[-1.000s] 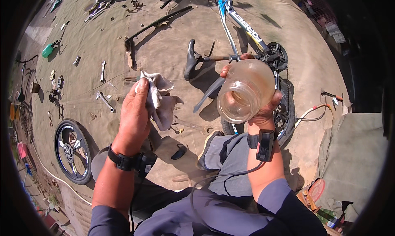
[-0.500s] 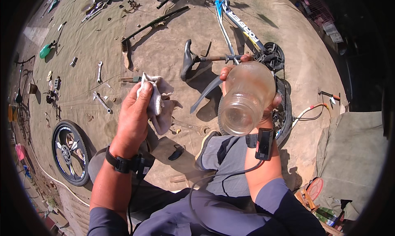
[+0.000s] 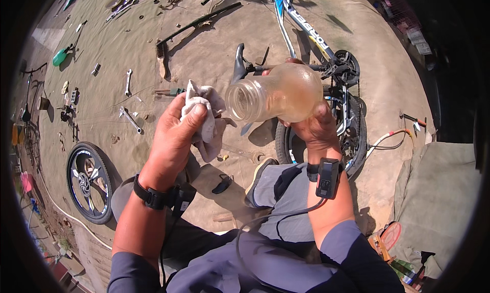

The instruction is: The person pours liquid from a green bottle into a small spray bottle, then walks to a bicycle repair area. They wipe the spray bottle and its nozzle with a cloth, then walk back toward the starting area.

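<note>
A bunched whitish rag [image 3: 208,132] is pinched in my left hand [image 3: 173,132], its thumb pressed on top. My right hand [image 3: 317,132] cradles a clear, round-bellied jar [image 3: 293,93] from below and behind. The jar lies tilted on its side, its threaded, lidless mouth turned left toward the rag. A small gap separates the mouth from the cloth. The jar's wall looks cloudy, with a brownish tint. Some fingers of my right hand are hidden behind it.
Beyond the jar lies a bicycle frame [image 3: 306,30] with its saddle [image 3: 239,64] and crank [image 3: 347,67]. A loose wheel [image 3: 89,183] rests at left, near wrenches [image 3: 128,82] and a wooden-handled brush [image 3: 162,63]. A hammer [image 3: 412,120] and hose [image 3: 384,138] lie at right.
My right hand has turned the jar so its mouth, earlier facing down toward me, now points left. The rag in my left hand has moved slightly right, closer to the mouth.
</note>
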